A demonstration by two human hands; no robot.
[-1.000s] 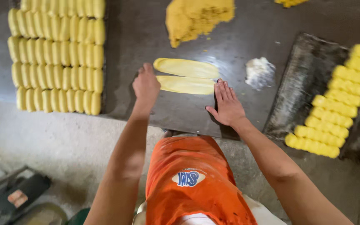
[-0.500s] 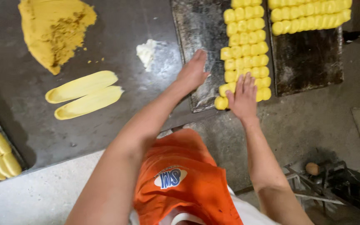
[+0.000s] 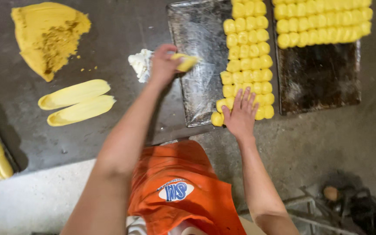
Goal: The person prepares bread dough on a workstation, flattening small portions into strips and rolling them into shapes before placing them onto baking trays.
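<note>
A yellow dough piece (image 3: 185,62), not held half a second ago, is now pinched in the left hand (image 3: 164,65) over the tray (image 3: 196,93), while dough rows (image 3: 244,56) beneath the right hand (image 3: 240,114) are touched by spread fingers.

Person, seen from above: two bare forearms, no sleeves, no gloves, no rings or watch visible. Left hand (image 3: 164,63) and right hand (image 3: 240,114) bare. Orange apron (image 3: 183,191) over torso, creased, carrying a white oval patch with blue lettering.
</note>
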